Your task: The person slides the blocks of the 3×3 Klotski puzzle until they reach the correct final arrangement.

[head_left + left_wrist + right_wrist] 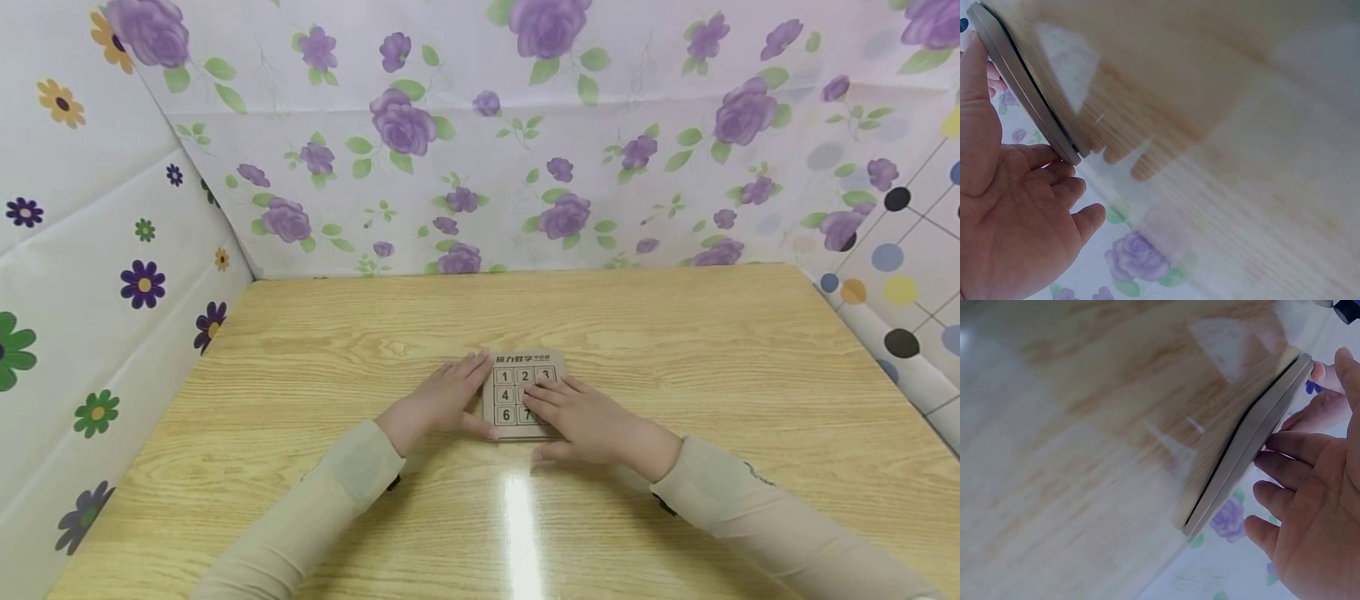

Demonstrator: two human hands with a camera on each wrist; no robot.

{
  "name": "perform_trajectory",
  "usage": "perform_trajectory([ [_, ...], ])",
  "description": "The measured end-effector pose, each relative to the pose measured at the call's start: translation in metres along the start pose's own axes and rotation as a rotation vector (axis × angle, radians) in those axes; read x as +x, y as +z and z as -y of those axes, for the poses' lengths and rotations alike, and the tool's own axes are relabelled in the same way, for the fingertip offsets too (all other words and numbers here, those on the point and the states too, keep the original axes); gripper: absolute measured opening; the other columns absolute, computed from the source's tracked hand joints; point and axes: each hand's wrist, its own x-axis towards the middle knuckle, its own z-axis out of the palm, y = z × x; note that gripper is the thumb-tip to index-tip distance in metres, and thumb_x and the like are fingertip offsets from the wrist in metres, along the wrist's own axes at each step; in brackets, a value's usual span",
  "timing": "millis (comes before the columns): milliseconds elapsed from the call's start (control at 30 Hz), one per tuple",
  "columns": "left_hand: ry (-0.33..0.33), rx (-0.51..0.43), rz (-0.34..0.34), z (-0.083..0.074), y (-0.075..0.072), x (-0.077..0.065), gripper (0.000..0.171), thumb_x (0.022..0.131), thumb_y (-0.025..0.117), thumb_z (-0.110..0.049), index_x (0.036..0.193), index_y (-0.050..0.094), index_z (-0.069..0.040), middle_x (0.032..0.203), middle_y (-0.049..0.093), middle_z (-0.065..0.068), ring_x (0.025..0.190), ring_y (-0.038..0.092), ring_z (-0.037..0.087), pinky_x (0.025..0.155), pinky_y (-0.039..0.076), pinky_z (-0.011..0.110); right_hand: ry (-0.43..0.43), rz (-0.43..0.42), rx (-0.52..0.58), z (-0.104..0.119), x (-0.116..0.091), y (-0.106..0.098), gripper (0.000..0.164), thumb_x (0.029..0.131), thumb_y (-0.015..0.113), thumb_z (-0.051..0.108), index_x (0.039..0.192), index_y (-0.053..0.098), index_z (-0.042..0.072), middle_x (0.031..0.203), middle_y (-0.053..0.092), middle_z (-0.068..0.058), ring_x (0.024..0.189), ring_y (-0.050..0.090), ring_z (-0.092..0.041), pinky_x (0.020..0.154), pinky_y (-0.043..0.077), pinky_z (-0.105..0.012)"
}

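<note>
Head view gives me the number board [515, 406] lying on the table [420, 508], between the left hand [448, 398] and the right hand [588, 421], and my first worry is an uneven push. If the right hand bears down harder than the left, I judge the board could skid or turn toward the left palm, since the table looks glossy and slick. Fingers laid across the number tiles [505, 376] could also drag one out of line, should the pieces be loose; I cannot read what lies beneath the right fingertips, so a shift there might escape me. As for pose, the hands are apart, and neither is clamped round anything that I can make out. The left spans its side of the board, fingers reaching the far corner and thumb [478, 426] at the near one; how firmly it presses I cannot tell. The right lies palm down with nearly straight fingers over the tiles, its thumb off the board, toward the person. Both forearms slant inward from the near side, the sleeves [330, 487] well apart.
</note>
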Motion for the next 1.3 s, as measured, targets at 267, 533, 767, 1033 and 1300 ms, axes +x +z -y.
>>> perform_trajectory([
  [267,-0.003,-0.016,0.003,0.000,0.001,0.000,0.111,0.075,0.068,-0.061,0.153,0.012,-0.007,0.160,0.008,0.009,0.147,0.009,0.026,0.120,0.013,0.046,0.005,0.001,0.019,-0.001,-0.001,0.000,0.078,0.089,0.054,0.055,0.143,0.039,0.000,0.152,0.035,-0.015,0.142,0.026,-0.033,0.117,0.021,-0.052],
  [533,0.021,0.001,-0.009,0.001,0.001,0.000,0.109,0.076,0.069,-0.059,0.152,0.014,-0.004,0.159,0.010,0.013,0.147,0.011,0.029,0.119,0.015,0.048,0.041,0.021,0.030,-0.009,-0.010,-0.001,0.076,0.090,0.053,0.055,0.144,0.039,0.003,0.152,0.034,-0.013,0.142,0.026,-0.033,0.117,0.020,-0.054],
  [767,0.009,0.005,-0.005,0.002,0.001,0.000,0.110,0.075,0.068,-0.061,0.153,0.013,-0.006,0.160,0.009,0.011,0.147,0.009,0.027,0.120,0.014,0.046,0.046,0.019,0.050,-0.014,-0.017,-0.002,0.076,0.090,0.054,0.052,0.144,0.039,0.001,0.152,0.035,-0.014,0.141,0.029,-0.035,0.116,0.019,-0.054],
  [1033,0.014,0.008,0.000,0.003,0.001,0.001,0.111,0.074,0.068,-0.062,0.153,0.012,-0.006,0.160,0.008,0.011,0.147,0.009,0.027,0.120,0.014,0.045,0.044,0.008,0.031,-0.013,-0.019,-0.002,0.076,0.090,0.054,0.052,0.143,0.039,0.000,0.151,0.035,-0.015,0.141,0.029,-0.035,0.116,0.020,-0.055],
  [1300,0.016,0.014,-0.006,0.003,0.001,0.001,0.112,0.074,0.068,-0.063,0.153,0.013,-0.005,0.160,0.009,0.011,0.147,0.010,0.027,0.120,0.015,0.046,-0.010,0.011,0.009,0.003,-0.019,-0.004,0.080,0.088,0.053,0.056,0.144,0.039,0.000,0.151,0.035,-0.015,0.141,0.028,-0.034,0.116,0.021,-0.054],
])
